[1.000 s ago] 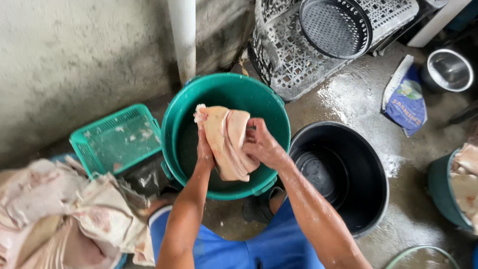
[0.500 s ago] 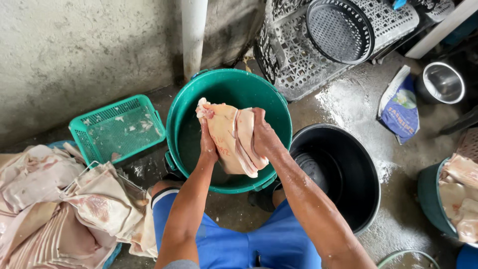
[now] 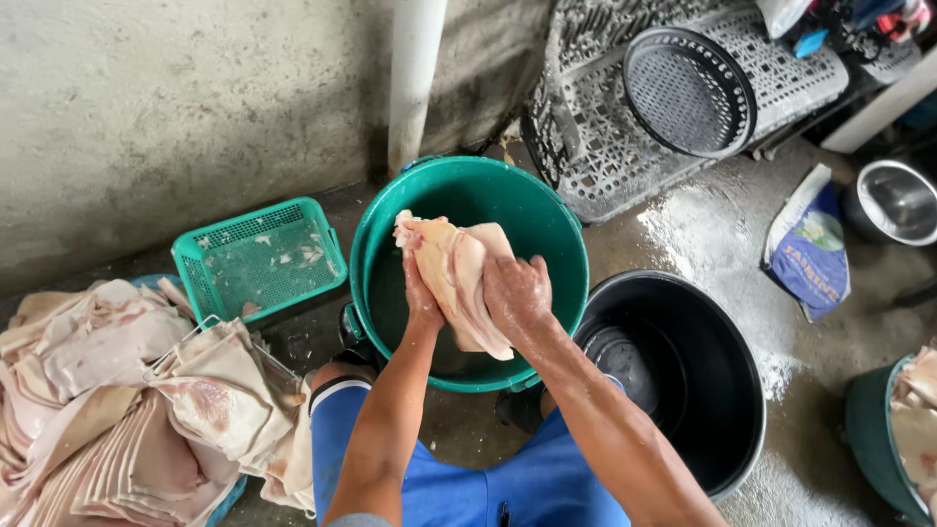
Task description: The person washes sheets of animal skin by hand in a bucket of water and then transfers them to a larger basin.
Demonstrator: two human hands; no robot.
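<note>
Seen from above, a person in blue shorts crouched over a green bucket [image 3: 571, 283] on a wet concrete floor [image 3: 703, 239]. Both hands held one pale slab of raw pork skin [image 3: 457, 278] above the bucket's mouth. The left hand [image 3: 420, 293] pressed against the slab's left edge, fingers mostly hidden behind it. The right hand [image 3: 515, 293] lay closed over the slab's right side, fingers wrapped onto the meat. The slab hung folded, its top corner near the bucket's far rim and its lower tip above the dark inside of the bucket, close to the near rim.

The bucket's far rim sat just beside a white pipe [image 3: 415, 78] running up a grey wall [image 3: 176, 107]. To its left, near but apart, stood a green mesh basket [image 3: 259, 254]. Further left, a heap of more skin slabs [image 3: 127, 400] spilled across the lower corner, reaching the person's left knee. On the right, a black tub [image 3: 717, 385] stood almost against the green bucket's rim. Behind that, grey plastic crates [image 3: 605, 146] leaned with a round dark sieve [image 3: 688, 93] on them. A blue and white bag [image 3: 810, 244] lay on the open, wet patch of floor beyond the tub, with a steel bowl [image 3: 893, 200] just past it. Another green container [image 3: 878, 439] of skin sat cut off at the right edge.
</note>
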